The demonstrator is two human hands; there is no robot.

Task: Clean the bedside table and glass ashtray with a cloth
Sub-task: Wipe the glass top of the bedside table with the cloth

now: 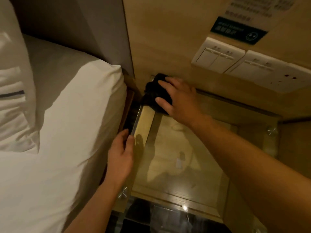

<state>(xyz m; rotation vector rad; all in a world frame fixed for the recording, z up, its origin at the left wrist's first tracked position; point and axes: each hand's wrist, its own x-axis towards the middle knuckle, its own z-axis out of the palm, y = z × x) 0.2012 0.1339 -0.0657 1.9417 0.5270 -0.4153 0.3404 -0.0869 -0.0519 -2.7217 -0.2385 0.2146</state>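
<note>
The bedside table (181, 167) has a glass top over light wood and fills the middle right. A dark cloth (154, 91) lies bunched in the table's far left corner against the wall. My right hand (180, 98) presses flat on the cloth with fingers spread over it. At the table's left edge my left hand (120, 158) rests on the glass rim, thumb on top, fingers down the side next to the bed. No ashtray is in view.
A bed with white sheets (55, 140) and a pillow (11, 91) lies close along the table's left. The wooden wall panel behind carries light switches (217, 56), a socket plate (277, 76) and a dark sign (239, 30). Dark floor (159, 221) shows below the table's front edge.
</note>
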